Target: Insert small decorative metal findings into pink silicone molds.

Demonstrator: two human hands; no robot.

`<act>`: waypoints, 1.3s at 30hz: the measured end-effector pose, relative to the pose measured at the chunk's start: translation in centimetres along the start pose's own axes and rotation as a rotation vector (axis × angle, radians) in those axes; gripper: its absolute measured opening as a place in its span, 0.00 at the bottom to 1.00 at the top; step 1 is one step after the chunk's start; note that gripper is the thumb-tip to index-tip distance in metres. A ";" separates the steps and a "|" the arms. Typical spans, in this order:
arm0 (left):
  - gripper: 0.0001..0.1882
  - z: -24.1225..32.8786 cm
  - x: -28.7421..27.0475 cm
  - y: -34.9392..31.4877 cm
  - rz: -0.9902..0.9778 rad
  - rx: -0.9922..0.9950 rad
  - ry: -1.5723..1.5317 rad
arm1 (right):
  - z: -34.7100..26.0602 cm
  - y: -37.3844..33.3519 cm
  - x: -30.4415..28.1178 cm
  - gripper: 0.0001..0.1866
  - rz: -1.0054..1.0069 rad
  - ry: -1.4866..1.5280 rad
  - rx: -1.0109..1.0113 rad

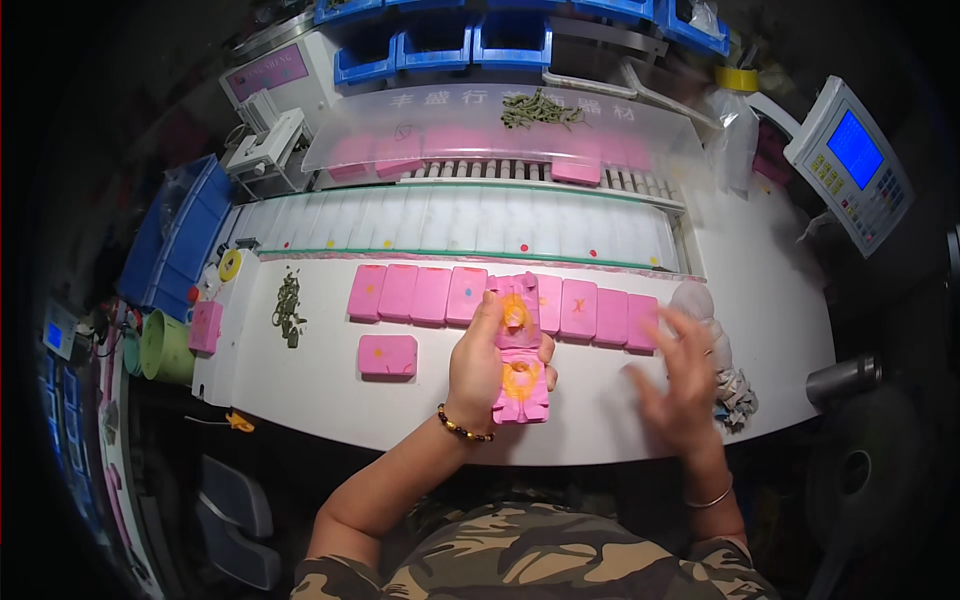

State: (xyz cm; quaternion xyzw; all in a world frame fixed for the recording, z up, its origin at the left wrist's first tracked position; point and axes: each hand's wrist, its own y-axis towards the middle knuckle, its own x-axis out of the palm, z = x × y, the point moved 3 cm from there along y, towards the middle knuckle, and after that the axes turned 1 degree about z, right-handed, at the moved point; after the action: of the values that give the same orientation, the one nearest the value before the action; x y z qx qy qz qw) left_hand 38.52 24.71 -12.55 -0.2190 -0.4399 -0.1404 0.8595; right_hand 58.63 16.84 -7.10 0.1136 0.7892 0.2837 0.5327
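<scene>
My left hand [472,370] is closed around an opened pink rubber mould [522,408], held over the near part of the white table. Its two halves lie folded apart, one above the other, with orange-yellow patches around the hollow in each. To its right, my right hand [684,388] hangs above the table, fingers spread and slightly blurred, holding nothing visible. Behind the hands stands a row of closed pink moulds [400,294], some with small coloured marks; the held mould hides part of it. One more pink mould [388,356] lies alone in front of the row's left end.
Small green pieces [288,308] lie at left, with more green bits [540,110] on a clear cover [450,105]. A glass-edged white panel [450,220] spans the back. Crumpled scraps [737,398] sit at right, below a control screen [855,150]. A blue bin [175,240] stands left.
</scene>
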 end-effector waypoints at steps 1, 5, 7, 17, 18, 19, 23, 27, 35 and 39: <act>0.20 -0.3 0.2 0.0 0.001 -0.006 0.004 | -1.7 -0.4 0.3 0.23 0.021 0.140 -0.065; 0.19 -1.0 0.6 -0.8 -0.050 -0.059 0.027 | -6.5 -0.6 1.6 0.18 0.050 0.307 -0.348; 0.19 -1.2 0.9 -1.3 -0.109 -0.077 0.033 | -7.0 -0.7 2.1 0.17 0.077 0.343 -0.408; 0.15 -0.2 0.7 -2.9 -0.146 0.437 0.635 | -5.4 0.4 2.3 0.15 0.194 0.352 -0.346; 0.14 0.0 0.5 -3.0 -0.190 0.455 0.639 | -5.6 0.6 2.3 0.15 0.195 0.358 -0.344; 0.14 0.2 0.3 -3.0 -0.233 0.473 0.642 | -5.8 0.7 2.4 0.15 0.192 0.355 -0.346; 0.12 1.9 -0.7 -2.9 -0.274 0.585 0.883 | -6.4 1.3 2.5 0.16 0.216 0.367 -0.336; 0.11 3.2 -1.1 -2.6 -0.343 0.678 0.989 | -6.6 2.3 2.9 0.17 0.231 0.401 -0.305; 0.17 5.6 -2.3 -2.9 -0.432 0.640 1.272 | -7.1 4.2 5.0 0.19 0.095 0.481 -0.061; 0.22 6.7 -1.8 -3.1 -0.423 0.518 1.297 | -6.0 4.8 6.4 0.19 -0.051 0.635 0.081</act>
State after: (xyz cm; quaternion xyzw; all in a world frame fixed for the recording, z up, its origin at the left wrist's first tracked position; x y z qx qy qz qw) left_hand 31.46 25.47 -9.77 0.2085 0.1055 -0.2964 0.9260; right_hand 49.99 21.89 -7.71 0.0209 0.9293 0.2599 0.2617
